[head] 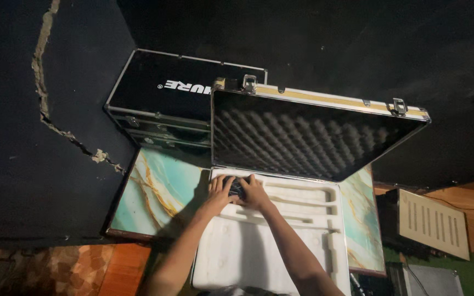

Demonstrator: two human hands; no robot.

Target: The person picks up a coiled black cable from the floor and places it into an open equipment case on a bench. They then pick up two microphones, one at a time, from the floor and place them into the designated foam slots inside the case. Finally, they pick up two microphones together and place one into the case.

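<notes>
The small dark object [237, 188] sits in a recess at the far left end of the white moulded foam tray [272, 241], and both of your hands are on it. Your left hand [220, 190] lies over its left side with fingers slightly spread and curled down onto the tray; your right hand [253, 191] covers its right side, fingers close together and bent over it. I cannot tell whether either hand truly grips it, since the object is mostly hidden. The tray fills the lower half of an open aluminium-edged case, whose raised lid lined with grey egg-crate foam [303, 137] stands just behind your hands. The case rests on a turquoise marble-patterned tabletop [157, 192]. A closed black flight case [163, 96] stands behind, to the left.
</notes>
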